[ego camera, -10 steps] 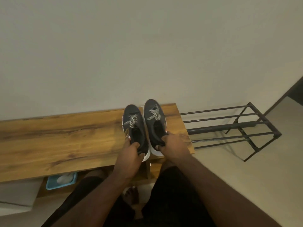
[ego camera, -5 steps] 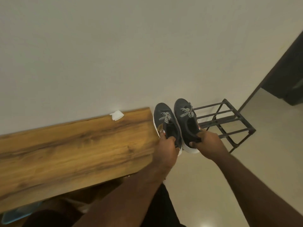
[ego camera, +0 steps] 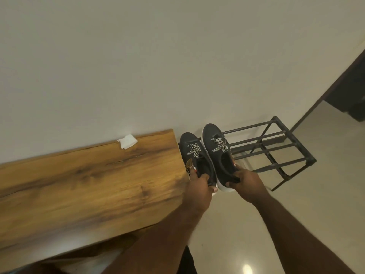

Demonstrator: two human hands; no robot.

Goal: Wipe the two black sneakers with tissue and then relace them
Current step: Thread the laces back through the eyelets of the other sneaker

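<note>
Two black sneakers with white soles and black-and-white laces are held side by side in the air, just past the right end of the wooden table (ego camera: 88, 180). My left hand (ego camera: 198, 191) grips the heel of the left sneaker (ego camera: 194, 155). My right hand (ego camera: 246, 183) grips the heel of the right sneaker (ego camera: 217, 147), whose toe reaches over the black metal shoe rack (ego camera: 276, 151). Both shoes are laced, toes pointing away from me. A white tissue (ego camera: 127, 142) lies at the table's far edge by the wall.
The shoe rack stands on the pale tiled floor (ego camera: 246, 224) against the wall, right of the table. A dark doorway (ego camera: 349, 91) opens at the far right. My legs show at the bottom edge.
Both hands have carried the sneakers from the table's right end out past its edge toward the shoe rack. My view has swung right, bringing the tissue into sight.
</note>
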